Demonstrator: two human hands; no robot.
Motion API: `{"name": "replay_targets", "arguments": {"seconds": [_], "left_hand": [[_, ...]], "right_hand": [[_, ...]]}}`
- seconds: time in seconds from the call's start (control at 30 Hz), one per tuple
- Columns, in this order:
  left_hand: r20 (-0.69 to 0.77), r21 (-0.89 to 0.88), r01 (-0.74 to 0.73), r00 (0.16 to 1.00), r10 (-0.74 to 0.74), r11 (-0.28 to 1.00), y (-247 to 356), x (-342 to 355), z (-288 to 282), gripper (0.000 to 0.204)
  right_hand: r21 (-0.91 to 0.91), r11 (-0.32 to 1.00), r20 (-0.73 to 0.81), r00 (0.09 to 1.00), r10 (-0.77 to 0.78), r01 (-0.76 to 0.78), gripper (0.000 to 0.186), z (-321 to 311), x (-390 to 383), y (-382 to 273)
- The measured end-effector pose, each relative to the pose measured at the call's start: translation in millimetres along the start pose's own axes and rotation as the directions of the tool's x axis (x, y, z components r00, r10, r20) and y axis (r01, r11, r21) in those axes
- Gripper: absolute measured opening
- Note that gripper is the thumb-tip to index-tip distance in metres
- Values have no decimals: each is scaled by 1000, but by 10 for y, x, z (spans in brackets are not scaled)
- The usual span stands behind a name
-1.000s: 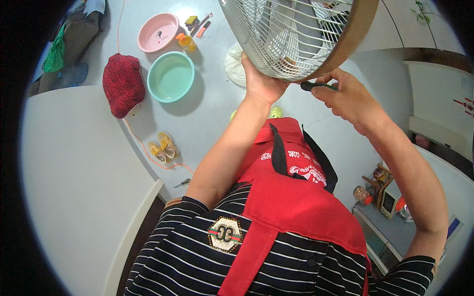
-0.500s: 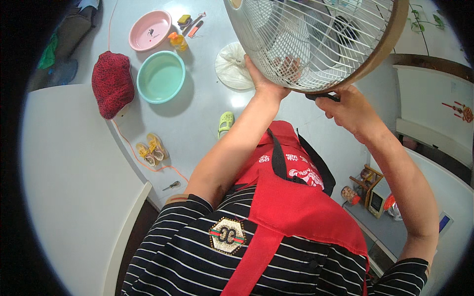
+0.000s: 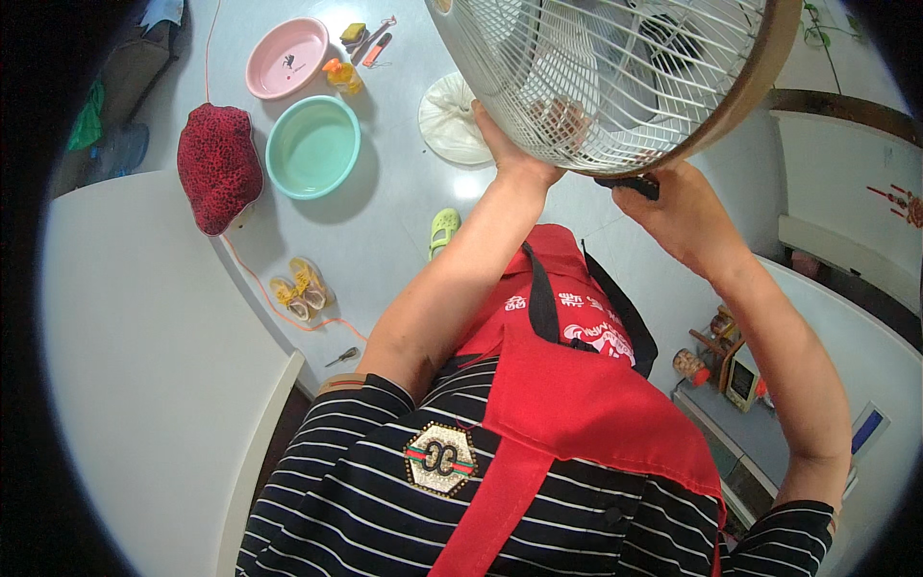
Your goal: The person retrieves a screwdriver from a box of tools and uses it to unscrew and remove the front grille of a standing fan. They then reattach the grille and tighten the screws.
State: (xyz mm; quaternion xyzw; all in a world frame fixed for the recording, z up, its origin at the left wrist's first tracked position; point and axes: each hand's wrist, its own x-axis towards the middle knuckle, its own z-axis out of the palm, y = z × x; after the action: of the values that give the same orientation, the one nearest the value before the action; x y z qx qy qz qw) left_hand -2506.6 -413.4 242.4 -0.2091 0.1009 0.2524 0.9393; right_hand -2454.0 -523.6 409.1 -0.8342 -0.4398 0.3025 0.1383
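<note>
A large electric fan head with a white wire guard and a gold-brown rim fills the upper right. My left hand supports the guard from below, thumb up its side; its fingers show through the wires. At the bottom of the rim, my right hand is closed around a black clip-like piece. Some of its fingertips are hidden behind that piece and the rim. The fan's stand is out of sight.
On the floor to the left are a pink basin, a turquoise basin, a spray bottle and a red spotted cover. A white round cloth cover, yellow shoes, a screwdriver and an orange cord lie nearby.
The fan head has shifted slightly up and left in view. My right hand has turned a little at the black piece, its fingers now less visible. My left hand keeps its hold.
</note>
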Motion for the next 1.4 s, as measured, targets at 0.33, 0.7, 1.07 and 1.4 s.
{"name": "replay_targets", "arguments": {"seconds": [0.33, 0.7, 1.07, 1.4], "left_hand": [[6, 37, -85, 996, 84, 996, -56, 4, 72, 57], [-149, 109, -87, 983, 103, 990, -95, -54, 155, 57], [-183, 256, -40, 979, 89, 966, -106, -164, 266, 56], [-182, 264, -15, 981, 65, 964, -28, -135, 75, 53]], "right_hand": [[-168, 986, -59, 998, -3, -7, 26, 52, -61, -57], [-294, 955, -110, 994, -11, -22, 25, 145, -171, -81], [158, 985, -263, 965, -20, 63, 29, 119, -336, -125], [-168, 976, -455, 867, -201, 139, 25, 324, -576, -67]]}}
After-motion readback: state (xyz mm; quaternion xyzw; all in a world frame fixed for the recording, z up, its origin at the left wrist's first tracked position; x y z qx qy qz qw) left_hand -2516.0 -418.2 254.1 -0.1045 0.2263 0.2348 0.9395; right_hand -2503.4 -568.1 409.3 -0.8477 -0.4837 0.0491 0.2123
